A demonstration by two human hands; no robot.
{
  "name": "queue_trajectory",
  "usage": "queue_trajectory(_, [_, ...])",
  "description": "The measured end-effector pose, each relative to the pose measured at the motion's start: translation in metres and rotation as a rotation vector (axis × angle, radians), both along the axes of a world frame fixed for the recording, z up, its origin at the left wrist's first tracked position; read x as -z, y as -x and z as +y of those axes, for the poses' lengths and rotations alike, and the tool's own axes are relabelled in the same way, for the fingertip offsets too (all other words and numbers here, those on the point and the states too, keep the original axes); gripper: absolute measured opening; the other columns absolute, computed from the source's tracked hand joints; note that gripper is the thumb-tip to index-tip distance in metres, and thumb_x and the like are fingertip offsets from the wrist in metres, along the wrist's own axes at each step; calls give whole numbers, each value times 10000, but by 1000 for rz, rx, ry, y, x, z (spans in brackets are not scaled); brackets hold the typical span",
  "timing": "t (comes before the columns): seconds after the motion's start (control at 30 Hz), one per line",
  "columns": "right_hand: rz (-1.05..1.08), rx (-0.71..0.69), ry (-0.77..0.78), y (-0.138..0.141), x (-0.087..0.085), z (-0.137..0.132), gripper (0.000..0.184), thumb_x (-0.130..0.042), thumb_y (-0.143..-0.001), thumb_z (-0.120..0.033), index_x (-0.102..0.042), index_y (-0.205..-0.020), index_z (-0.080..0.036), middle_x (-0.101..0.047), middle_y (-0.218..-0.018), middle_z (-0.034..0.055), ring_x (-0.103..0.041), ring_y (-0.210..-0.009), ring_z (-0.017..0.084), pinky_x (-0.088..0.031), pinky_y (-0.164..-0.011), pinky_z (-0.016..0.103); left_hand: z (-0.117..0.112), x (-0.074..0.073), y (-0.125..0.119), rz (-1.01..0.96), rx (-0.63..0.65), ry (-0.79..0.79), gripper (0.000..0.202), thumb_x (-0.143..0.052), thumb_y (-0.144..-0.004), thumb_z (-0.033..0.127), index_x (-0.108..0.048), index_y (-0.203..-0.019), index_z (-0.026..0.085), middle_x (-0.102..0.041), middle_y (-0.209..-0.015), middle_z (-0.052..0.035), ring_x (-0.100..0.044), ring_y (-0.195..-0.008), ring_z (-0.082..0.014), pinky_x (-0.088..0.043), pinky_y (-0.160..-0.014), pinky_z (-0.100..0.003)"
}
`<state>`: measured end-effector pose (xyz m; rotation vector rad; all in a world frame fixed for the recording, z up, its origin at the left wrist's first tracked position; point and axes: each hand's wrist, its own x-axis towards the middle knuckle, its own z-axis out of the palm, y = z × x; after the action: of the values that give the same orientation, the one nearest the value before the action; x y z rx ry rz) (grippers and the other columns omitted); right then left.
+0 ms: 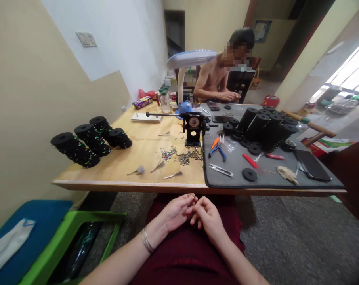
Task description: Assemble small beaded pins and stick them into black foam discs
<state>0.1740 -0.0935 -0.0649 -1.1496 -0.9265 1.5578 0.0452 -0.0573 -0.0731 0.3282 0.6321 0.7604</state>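
"Metal bit (193,195) pinched narrowly by left hand's (176,211) fingertips?"

"Confirmed. Right hand (208,219) is held just beside it, fingers curled; grip cannot be told. Both are kept over dark red cloth (185,253)."

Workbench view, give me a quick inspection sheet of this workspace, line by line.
surface: wooden table with a grey work mat over its right side
job's things: black spools studded with coloured pieces, loose coloured pieces, blue-handled pliers, snips, crank-handled bench device
clutter: glass bottle, printed box, red plastic bag at the far end
grippers: left hand and right hand meet above the lap, fingertips around a tiny item, too small to tell
cables: nothing seen
surroundings: co-worker seated across the table, desk lamp, blue-and-green seat at left
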Motion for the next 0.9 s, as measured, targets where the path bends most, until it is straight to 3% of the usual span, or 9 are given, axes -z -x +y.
queue_trajectory(0.9, [-8, 8, 5, 1, -1, 1, 298, -593, -747, -404, -391, -669, -199, -702, -672, 42, -558, -400, 86, -269, -319, 133, -1, 1, 1, -16, -7, 52, 103, -634, -782, 191, -622, -834, 103, -585, -738, -21, -521, -507, -90, -438, -458, -230])
